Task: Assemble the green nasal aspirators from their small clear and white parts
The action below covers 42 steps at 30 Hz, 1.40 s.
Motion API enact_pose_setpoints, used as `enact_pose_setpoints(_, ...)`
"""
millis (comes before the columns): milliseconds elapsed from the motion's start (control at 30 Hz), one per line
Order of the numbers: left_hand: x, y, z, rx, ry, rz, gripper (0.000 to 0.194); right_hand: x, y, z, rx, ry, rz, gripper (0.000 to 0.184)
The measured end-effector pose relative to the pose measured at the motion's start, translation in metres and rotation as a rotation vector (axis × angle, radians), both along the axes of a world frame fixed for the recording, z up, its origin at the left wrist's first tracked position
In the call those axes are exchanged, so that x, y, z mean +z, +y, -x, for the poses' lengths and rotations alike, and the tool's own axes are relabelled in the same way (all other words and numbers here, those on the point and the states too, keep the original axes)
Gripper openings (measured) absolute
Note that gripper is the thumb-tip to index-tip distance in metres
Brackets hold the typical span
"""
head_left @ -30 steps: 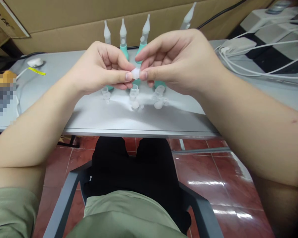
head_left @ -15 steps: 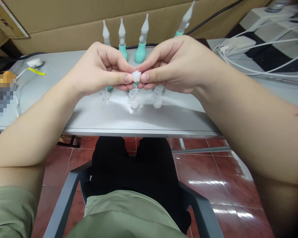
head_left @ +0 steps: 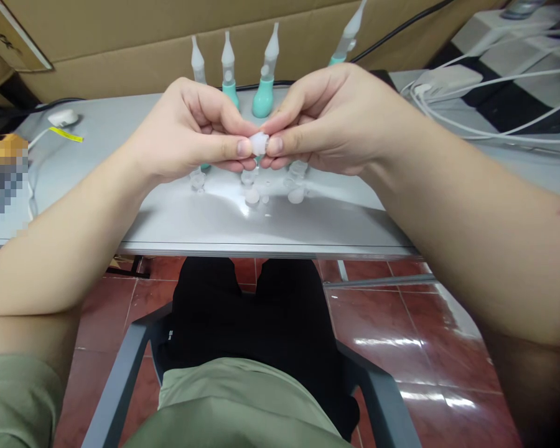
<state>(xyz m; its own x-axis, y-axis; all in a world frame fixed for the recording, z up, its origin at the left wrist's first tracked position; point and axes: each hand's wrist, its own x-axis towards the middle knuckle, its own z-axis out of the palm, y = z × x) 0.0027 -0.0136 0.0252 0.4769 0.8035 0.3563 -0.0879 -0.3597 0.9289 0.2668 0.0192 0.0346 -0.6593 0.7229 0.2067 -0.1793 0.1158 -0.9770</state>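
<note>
My left hand (head_left: pixel 203 130) and my right hand (head_left: pixel 320 124) meet above the table, thumbs and fingertips pinched on one small translucent white plastic piece (head_left: pixel 260 144). Each hand is closed on one side of it. Behind them stand several nasal aspirators with teal bulbs and pointed white tips, among them one (head_left: pixel 263 96) between the hands. Below the fingers lie clear plastic parts (head_left: pixel 197 179), a second clear part (head_left: pixel 249 177) and a third (head_left: pixel 297 171). Nearer the table's edge rest white discs (head_left: pixel 295 195). The fingers partly hide the piece they hold.
A grey table (head_left: pixel 214 230) spans the front, with a cardboard wall (head_left: pixel 121 37) behind it. White cables (head_left: pixel 448 118) loop at the right. A white plug (head_left: pixel 63 117) with a yellow tag sits at the left.
Both hands hold nearly the same pose. The white piece between them appears slightly turned, and slightly more of it shows between the thumbs.
</note>
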Motion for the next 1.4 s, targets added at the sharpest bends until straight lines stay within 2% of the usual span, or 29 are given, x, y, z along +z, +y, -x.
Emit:
enact_pose_setpoints(100,0.002,-0.004,-0.002,0.014,0.003,-0.018,0.015,-0.001,0.0,0.0,-0.008,0.003,-0.017,0.031)
enact_pose_setpoints(233,0.012,-0.012,-0.007,0.057,0.063,0.046,0.02,-0.005,0.002,0.001,0.024,0.059,-0.017,0.031)
enact_pose_setpoints(400,0.017,-0.016,-0.011,0.096,0.074,0.057,0.027,-0.005,0.003,0.001,-0.031,0.032,0.006,0.028)
enact_pose_setpoints(600,0.028,-0.026,-0.007,0.105,0.189,0.066,0.028,-0.001,0.004,-0.001,0.047,0.025,-0.047,0.031)
enact_pose_setpoints(767,0.046,-0.03,0.005,0.157,0.359,-0.076,0.025,0.003,0.003,-0.004,0.019,-0.02,-0.131,0.025)
enact_pose_setpoints(867,0.05,-0.028,-0.003,0.205,0.346,0.009,0.051,0.004,0.004,-0.004,-0.084,-0.037,-0.219,0.018)
enact_pose_setpoints(933,0.05,-0.026,-0.014,0.208,0.301,0.105,0.068,0.002,0.005,-0.003,-0.189,-0.003,-0.26,0.023)
enact_pose_setpoints(1033,0.047,-0.024,-0.026,0.206,0.301,0.142,0.074,-0.002,0.007,0.0,-0.278,0.057,-0.297,0.031)
enact_pose_setpoints(1100,0.046,-0.026,-0.02,0.215,0.331,0.139,0.072,-0.004,0.008,0.001,-0.288,0.082,-0.314,0.034)
enact_pose_setpoints(1200,0.048,-0.028,0.011,0.223,0.446,0.097,0.063,-0.003,0.007,0.0,-0.273,0.093,-0.329,0.031)
enact_pose_setpoints(1300,0.049,-0.024,0.044,0.115,0.745,-0.072,0.037,-0.001,0.003,-0.001,-0.247,0.095,-0.346,0.024)
enact_pose_setpoints(1400,0.045,-0.012,0.061,0.017,0.904,-0.209,0.039,0.0,0.001,-0.002,-0.25,0.085,-0.366,0.024)
